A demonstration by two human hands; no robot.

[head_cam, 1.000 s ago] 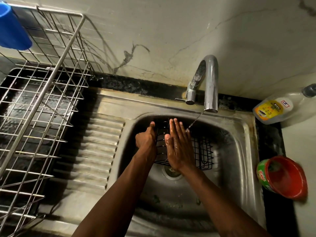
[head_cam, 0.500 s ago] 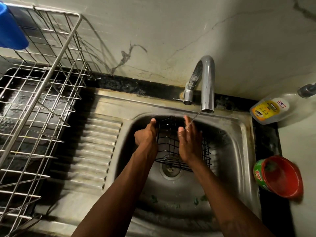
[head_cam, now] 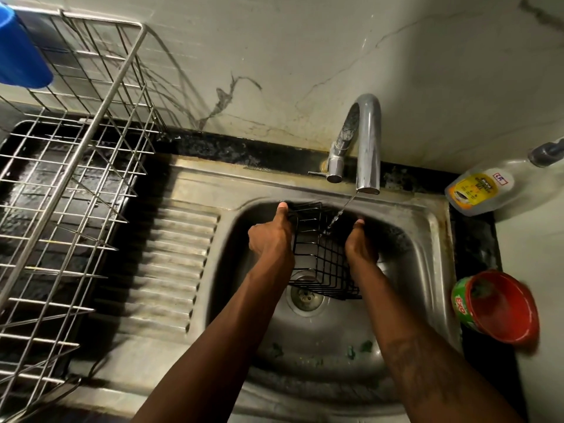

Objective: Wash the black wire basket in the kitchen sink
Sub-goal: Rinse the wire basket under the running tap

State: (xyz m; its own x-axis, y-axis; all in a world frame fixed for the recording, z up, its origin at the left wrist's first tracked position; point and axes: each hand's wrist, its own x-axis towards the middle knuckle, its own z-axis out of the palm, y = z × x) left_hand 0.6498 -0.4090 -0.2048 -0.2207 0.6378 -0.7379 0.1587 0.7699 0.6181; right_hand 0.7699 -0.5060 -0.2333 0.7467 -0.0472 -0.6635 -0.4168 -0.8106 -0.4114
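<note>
The black wire basket (head_cam: 322, 257) hangs tilted inside the steel sink (head_cam: 427, 245), above the drain (head_cam: 306, 297). My left hand (head_cam: 270, 236) grips its left end, thumb up on the rim. My right hand (head_cam: 360, 245) holds the right end, thumb raised, its fingers hidden behind the wires. A thin stream of water (head_cam: 338, 213) falls from the chrome tap (head_cam: 367, 141) onto the basket between my hands.
A steel dish rack (head_cam: 70, 184) with a blue cup (head_cam: 21, 59) fills the left counter beside the ribbed drainboard (head_cam: 171, 264). On the right stand a clear liquid-soap bottle (head_cam: 479, 190) and a red-and-green tub (head_cam: 497, 306). Green scraps lie on the sink floor.
My right hand has moved from the basket's middle to its right end. The basket now hangs between both hands under the stream. My left hand keeps its grip.
</note>
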